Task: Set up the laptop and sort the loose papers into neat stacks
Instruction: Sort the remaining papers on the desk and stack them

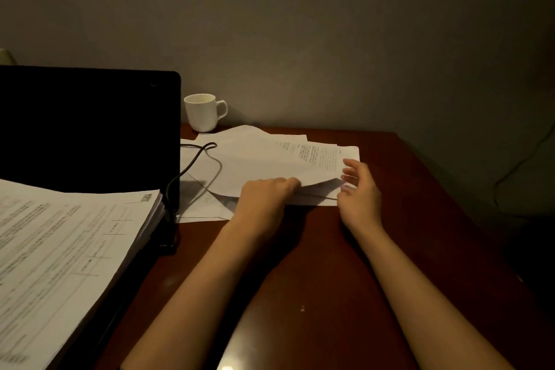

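Dark red-brown wood of the desk [375,264] under everything in the head view, only view given. Laptop [90,129] at the left, lid up, screen black, so opened but seemingly not yet running; cable [195,159] looping from its right side across the sheets. Thick neat stack [66,249] lying over the laptop's near part, likely parked there to free the desk. Loose papers [270,159] fanned right of the laptop, overlapping at odd angles, near edge raised. Left hand [264,198] curled at that raised edge, fingertips tucked under, apparently pinching the top sheets to lift them. Right hand [359,189] with fingers straight and spread against the right edge, probably squaring the sheets. White mug [204,112] near the wall, just beyond the sheets
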